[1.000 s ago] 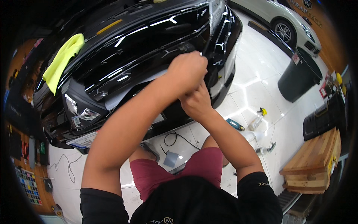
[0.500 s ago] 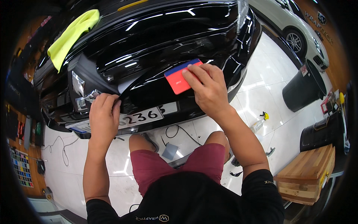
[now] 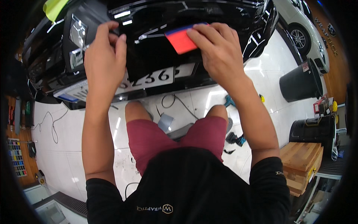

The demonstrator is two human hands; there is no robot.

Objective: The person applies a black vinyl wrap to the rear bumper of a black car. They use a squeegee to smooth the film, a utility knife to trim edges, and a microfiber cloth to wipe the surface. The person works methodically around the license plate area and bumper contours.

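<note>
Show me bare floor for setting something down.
Floor is bare below the looped cable, left of the left forearm, and between the right forearm, dark bin and wooden box. It's crowded between the legs (grey sheet) and beside the right thigh (dark tool).

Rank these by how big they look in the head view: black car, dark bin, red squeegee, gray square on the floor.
Black car
Dark bin
Red squeegee, partly covered by the right hand
Gray square

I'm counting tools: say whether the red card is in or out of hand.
In hand: the right hand grips the red card at its right end.
</note>
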